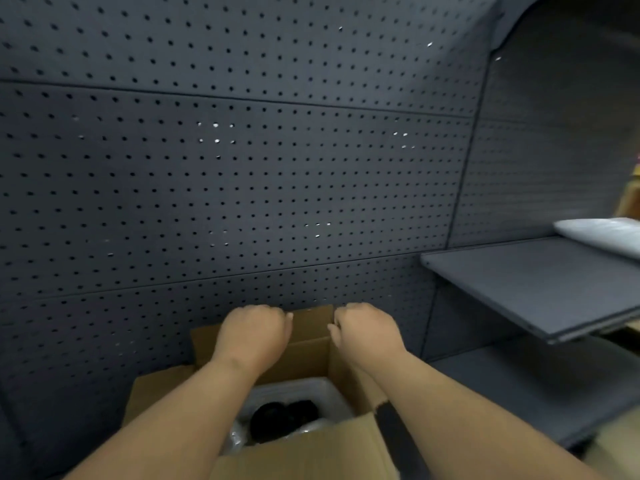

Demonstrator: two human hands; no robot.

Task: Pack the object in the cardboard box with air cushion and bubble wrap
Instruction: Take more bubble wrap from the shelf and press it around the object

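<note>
Dark grey perforated pegboard panelling (pixel 242 174) is filling the whole background, its rows of small holes catching a few glints of light.

Item: an open brown cardboard box (pixel 311 355), standing just in front of the panelling at the lower middle. Its far flap is standing upright; a near flap is lying toward the viewer at the bottom edge, and a left flap is folding outward.

Item: a dark, rounded black object (pixel 280 419), sitting inside the box, low down. White cushioning (pixel 294 389) is lining the box around it (whether air cushion or bubble wrap, I cannot tell), and a bit of crinkled clear plastic is showing at the near left.

Item: the person's left hand (pixel 254 332), reaching over the box, fingers curling over the top edge of the far flap and gripping it.

Item: the person's right hand (pixel 365 329), doing likewise just beside it, fingers curling together over the same flap's right corner. Both forearms are stretching across the box opening.

Item: a flat dark grey shelf board (pixel 540 285), jutting out at the right, well apart from the box.

Item: a pale grey padded pouch (pixel 602 233), lying on the shelf's far right end, partly cut off by the frame.
</note>
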